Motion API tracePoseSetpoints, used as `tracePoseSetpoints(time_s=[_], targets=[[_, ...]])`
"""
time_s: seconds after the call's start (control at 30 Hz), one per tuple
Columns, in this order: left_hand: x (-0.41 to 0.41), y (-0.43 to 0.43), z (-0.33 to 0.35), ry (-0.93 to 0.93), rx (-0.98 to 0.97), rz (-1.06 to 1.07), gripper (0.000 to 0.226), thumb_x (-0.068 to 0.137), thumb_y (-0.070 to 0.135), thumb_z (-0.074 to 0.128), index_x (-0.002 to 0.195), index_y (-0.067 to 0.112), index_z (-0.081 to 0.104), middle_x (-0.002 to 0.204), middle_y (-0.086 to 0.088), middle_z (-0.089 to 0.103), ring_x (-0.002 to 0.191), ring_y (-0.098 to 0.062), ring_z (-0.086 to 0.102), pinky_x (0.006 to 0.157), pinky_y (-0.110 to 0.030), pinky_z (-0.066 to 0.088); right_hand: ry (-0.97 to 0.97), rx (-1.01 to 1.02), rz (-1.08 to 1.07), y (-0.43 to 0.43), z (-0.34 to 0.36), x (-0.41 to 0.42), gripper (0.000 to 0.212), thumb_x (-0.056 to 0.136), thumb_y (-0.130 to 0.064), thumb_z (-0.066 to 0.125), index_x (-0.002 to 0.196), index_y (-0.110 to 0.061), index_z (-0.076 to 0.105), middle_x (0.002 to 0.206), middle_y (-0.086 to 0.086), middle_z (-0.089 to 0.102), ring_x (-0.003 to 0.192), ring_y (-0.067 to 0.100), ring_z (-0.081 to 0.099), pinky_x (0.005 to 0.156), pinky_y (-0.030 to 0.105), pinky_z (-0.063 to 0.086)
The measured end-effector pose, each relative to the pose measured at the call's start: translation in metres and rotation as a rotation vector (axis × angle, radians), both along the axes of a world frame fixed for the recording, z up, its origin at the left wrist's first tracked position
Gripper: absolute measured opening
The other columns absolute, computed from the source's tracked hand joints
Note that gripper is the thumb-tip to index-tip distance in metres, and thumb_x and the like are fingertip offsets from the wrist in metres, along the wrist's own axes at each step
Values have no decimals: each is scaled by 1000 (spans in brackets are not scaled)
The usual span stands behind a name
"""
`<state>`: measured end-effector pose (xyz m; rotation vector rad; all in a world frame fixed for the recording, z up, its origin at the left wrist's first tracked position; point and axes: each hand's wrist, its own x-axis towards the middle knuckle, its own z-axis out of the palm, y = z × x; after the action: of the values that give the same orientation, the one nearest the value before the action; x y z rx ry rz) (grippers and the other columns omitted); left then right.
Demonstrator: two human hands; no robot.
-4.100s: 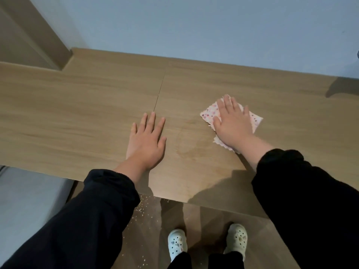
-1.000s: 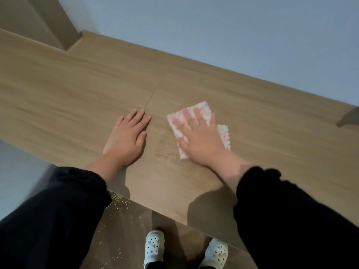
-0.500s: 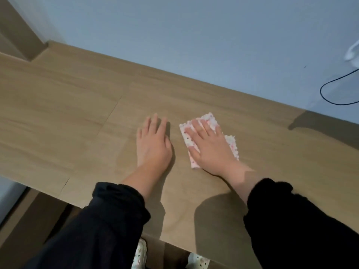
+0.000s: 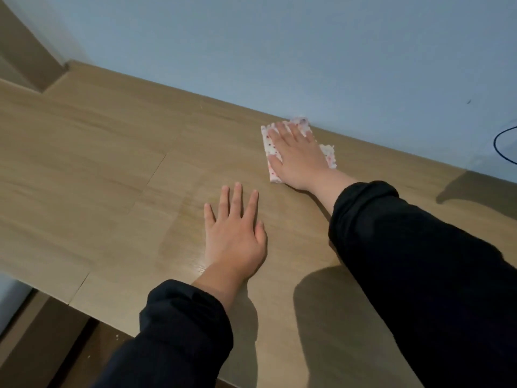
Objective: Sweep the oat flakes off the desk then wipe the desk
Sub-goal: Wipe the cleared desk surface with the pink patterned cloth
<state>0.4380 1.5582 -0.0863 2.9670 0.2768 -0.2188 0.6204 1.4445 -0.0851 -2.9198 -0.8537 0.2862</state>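
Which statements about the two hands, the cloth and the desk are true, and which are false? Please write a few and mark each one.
1. The left hand rests flat on the bare wooden desk, fingers straight. True.
2. The spotted cloth lies at the near edge of the desk. False: it lies at the far edge, next to the wall.
3. The right hand presses flat on the spotted cloth. True.
4. The left hand touches the spotted cloth. False: it lies apart from it, nearer to the person.
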Motion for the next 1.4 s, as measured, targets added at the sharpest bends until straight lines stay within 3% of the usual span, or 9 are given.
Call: tracePoseSetpoints(time_s=[0.2, 0.43, 0.63, 0.73, 0.87, 0.97, 1.17, 1.27, 1.4], targets=[[1, 2, -1, 7, 12, 5, 61, 97, 41, 19, 154, 31, 1, 162, -1, -10, 147, -22, -17, 118, -51, -3, -22, 41, -33, -62, 4, 1, 64, 98, -44, 19, 155, -17, 14, 163, 4, 9, 150, 19, 6, 122, 42, 4], [1, 1, -1, 1, 17, 12, 61, 97, 41, 19, 154, 31, 1, 162, -2, -8, 148, -23, -14, 119, -52, -2, -78, -22, -635, -150, -5, -49, 60, 99, -37, 26, 154, -14, 17, 163, 7, 10, 150, 24, 7, 120, 50, 10], [0, 1, -1, 6, 35, 13, 61, 97, 40, 20, 154, 31, 1, 162, -1, -8, 148, -22, -13, 119, -51, -2, -67, -32, -24, -83, -9, -168, 66, 95, -46, 24, 154, -18, 13, 162, 7, 13, 149, 26, 12, 119, 51, 11], [1, 1, 0, 10, 36, 12, 60, 98, 40, 20, 154, 31, 2, 162, -1, -8, 148, -21, -13, 119, -50, -3, 32, -15, 203, -115, -2, -215, 63, 94, -44, 35, 153, -22, 28, 160, 5, 22, 148, 25, 18, 119, 52, 17], [1, 1, 1, 6, 31, 9, 59, 98, 39, 23, 154, 29, 5, 162, -3, -5, 148, -23, -11, 118, -51, -2, -19, -147, -338, -157, 0, -117, 65, 93, -50, 14, 155, -29, 14, 163, 4, 10, 150, 27, 7, 118, 54, 12], [2, 2, 1, 6, 27, 3, 59, 99, 38, 24, 154, 29, 7, 162, -3, -3, 148, -23, -9, 119, -51, -2, 18, -95, -581, -145, -1, -80, 61, 99, -46, 20, 156, -27, 9, 164, 3, 2, 150, 27, -1, 119, 56, 5], [3, 7, 4, -24, -75, 14, 57, 99, 35, 33, 153, 27, 20, 162, -2, 4, 149, -21, -4, 119, -49, -1, 56, -81, -113, -58, 5, -225, 63, 99, -48, 14, 154, -26, -6, 160, 3, -17, 148, 26, -17, 117, 55, -6], [3, 7, 4, -14, -43, 1, 59, 98, 39, 33, 153, 26, 19, 162, -3, 3, 149, -22, -5, 119, -50, -1, 78, 48, 149, -61, 1, -304, 63, 95, -43, 32, 154, -27, 16, 162, 3, 9, 150, 24, 1, 119, 55, 3], [3, 5, 0, -18, -36, -4, 61, 97, 47, 27, 153, 26, 17, 162, -4, 2, 149, -23, -6, 118, -52, -2, -26, -49, -160, -112, -7, -277, 60, 94, -43, 34, 151, -24, 32, 158, 7, 27, 147, 28, 22, 113, 61, 25]])
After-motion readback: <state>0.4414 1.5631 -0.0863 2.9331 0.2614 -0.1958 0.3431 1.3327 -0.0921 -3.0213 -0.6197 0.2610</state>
